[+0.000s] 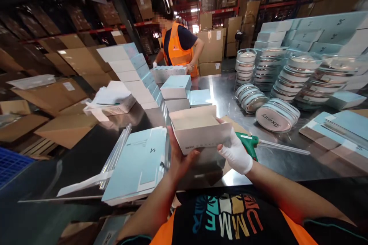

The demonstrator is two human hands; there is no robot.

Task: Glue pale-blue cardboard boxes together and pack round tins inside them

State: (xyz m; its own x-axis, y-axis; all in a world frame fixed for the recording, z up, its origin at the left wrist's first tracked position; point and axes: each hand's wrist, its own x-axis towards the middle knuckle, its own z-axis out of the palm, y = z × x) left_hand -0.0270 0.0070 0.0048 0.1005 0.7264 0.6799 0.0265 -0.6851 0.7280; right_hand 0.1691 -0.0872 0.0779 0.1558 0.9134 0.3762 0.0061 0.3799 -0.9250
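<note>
The left hand (180, 156) and gloved right hand (237, 154) hold a pale box (202, 136), with a green glue gun (250, 143) to its right.

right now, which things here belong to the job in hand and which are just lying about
Likely part of the job:
- open box, being held
- green glue gun, close by
- flat light-blue pieces
- clear sticks

Apparently just lying about:
- white basket with papers
- blue crate, left edge
- brown carton, open, at left
</note>
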